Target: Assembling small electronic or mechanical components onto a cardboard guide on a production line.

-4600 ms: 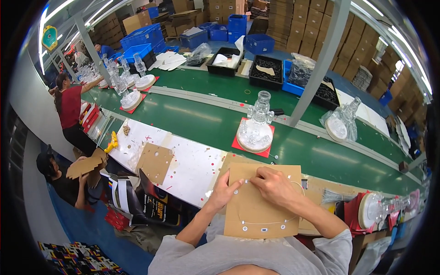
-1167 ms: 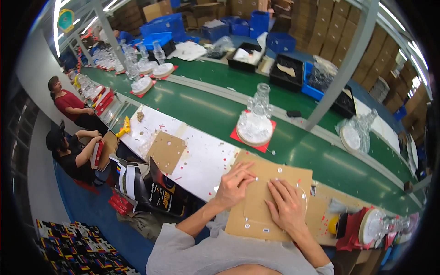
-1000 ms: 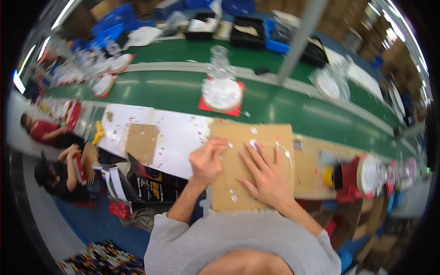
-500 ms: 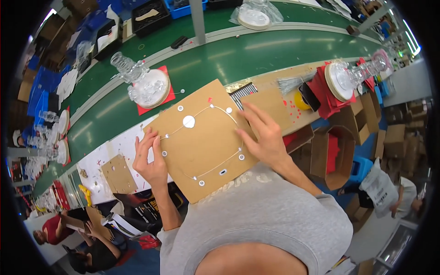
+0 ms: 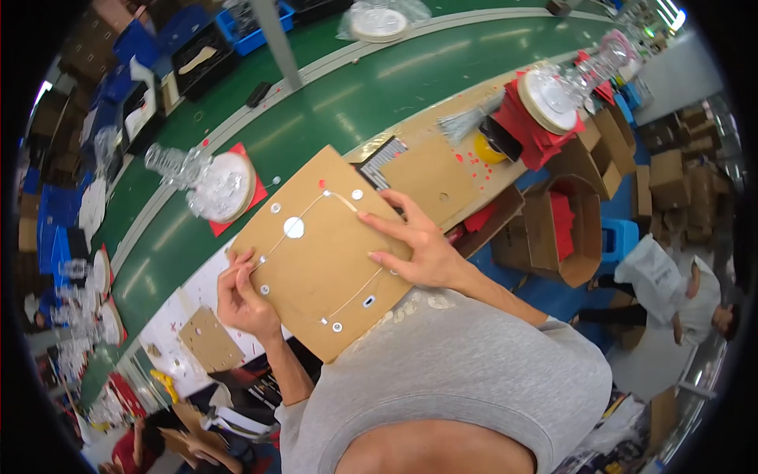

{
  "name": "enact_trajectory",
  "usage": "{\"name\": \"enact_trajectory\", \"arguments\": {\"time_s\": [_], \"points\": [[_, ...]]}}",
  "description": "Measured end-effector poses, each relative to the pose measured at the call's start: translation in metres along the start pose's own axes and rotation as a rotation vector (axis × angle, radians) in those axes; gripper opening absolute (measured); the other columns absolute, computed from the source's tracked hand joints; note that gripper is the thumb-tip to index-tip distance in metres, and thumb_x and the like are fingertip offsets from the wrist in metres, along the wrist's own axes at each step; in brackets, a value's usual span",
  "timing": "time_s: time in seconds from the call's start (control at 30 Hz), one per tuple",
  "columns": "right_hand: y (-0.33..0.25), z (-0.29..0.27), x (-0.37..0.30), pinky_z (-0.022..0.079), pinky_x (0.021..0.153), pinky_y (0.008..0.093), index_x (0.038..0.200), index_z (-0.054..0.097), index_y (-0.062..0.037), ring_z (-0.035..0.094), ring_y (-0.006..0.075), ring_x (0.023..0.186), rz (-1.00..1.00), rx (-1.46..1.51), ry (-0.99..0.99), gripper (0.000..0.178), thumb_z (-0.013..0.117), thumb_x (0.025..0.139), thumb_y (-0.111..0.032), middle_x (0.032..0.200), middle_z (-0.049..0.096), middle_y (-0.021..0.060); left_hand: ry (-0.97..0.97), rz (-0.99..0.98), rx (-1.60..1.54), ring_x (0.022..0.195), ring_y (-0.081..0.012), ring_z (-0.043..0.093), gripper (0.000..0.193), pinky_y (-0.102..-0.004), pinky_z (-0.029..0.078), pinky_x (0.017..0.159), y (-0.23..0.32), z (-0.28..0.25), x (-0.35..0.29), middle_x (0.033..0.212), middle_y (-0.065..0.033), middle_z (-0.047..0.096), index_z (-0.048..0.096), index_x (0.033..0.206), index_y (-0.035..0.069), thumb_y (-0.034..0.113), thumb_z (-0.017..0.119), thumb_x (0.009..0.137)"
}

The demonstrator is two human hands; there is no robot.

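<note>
A square brown board, seemingly cardboard, lies tilted against my grey shirt. A thin pale wire loops across it, held at points by small white clips; white discs and a small oblong fitting sit around it. My left hand is closed at the board's left edge, fingers bent beside the wire. My right hand rests over the right side, thumb and fingers apart, the index fingertip at the wire near the top right. Part of the wire is hidden under that hand.
Beyond the board runs a green conveyor with clear ornaments on round bases. Red sheets and a yellow tape roll stand at right, above open cartons. A holed board lies left. Other people are at lower left and right.
My right hand has moved left and inward over the board, its fingers now nearer the wire's top-right stretch. My left fingers curl more. The whole view has shifted and turned slightly.
</note>
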State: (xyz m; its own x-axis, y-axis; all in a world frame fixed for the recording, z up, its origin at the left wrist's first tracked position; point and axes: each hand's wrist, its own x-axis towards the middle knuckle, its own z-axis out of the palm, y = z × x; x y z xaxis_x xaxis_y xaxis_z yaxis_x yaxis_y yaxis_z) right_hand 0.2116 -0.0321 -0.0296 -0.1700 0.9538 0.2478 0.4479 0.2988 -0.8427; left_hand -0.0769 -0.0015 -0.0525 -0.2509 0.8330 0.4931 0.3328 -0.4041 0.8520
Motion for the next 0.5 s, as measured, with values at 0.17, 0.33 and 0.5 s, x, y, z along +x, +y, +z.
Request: {"name": "enact_trajectory", "arguments": {"time_s": [0.17, 0.33, 0.5], "points": [[0.020, 0.004, -0.011, 0.040, 0.114, 0.0474, 0.145, 0.059, -0.0192, 0.047, 0.0427, 0.137, -0.105, -0.128, 0.039, 0.063, 0.079, 0.085, -0.020, 0.152, 0.040, 0.0282, 0.036, 0.102, 0.249, 0.101, -0.0312, 0.070, 0.016, -0.0482, 0.050, 0.106, 0.009, 0.007, -0.001, 0.099, -0.0179, 0.074, 0.069, 0.094, -0.008, 0.001, 0.056, 0.100], [0.035, 0.008, -0.024, 0.049, 0.107, 0.0500, 0.122, 0.070, -0.0021, 0.053, 0.0434, 0.135, -0.320, -0.002, 0.215, 0.042, 0.079, 0.081, -0.006, 0.148, 0.053, 0.0231, 0.035, 0.122, 0.230, 0.106, -0.0365, 0.069, 0.017, -0.0471, 0.055, 0.102, 0.005, -0.001, -0.002, 0.102, -0.0190, 0.073, 0.068, 0.096, -0.009, 0.003, 0.058, 0.102], [0.036, 0.016, -0.029, 0.046, 0.110, 0.0493, 0.120, 0.070, 0.0007, 0.047, 0.0415, 0.141, -0.329, -0.037, 0.221, 0.038, 0.076, 0.084, -0.009, 0.148, 0.053, 0.0224, -0.092, 0.138, 0.196, 0.104, -0.0375, 0.068, 0.032, -0.0489, 0.054, 0.098, 0.024, 0.002, -0.001, 0.110, -0.0160, 0.071, 0.069, 0.105, -0.001, 0.024, 0.050, 0.107]]}}
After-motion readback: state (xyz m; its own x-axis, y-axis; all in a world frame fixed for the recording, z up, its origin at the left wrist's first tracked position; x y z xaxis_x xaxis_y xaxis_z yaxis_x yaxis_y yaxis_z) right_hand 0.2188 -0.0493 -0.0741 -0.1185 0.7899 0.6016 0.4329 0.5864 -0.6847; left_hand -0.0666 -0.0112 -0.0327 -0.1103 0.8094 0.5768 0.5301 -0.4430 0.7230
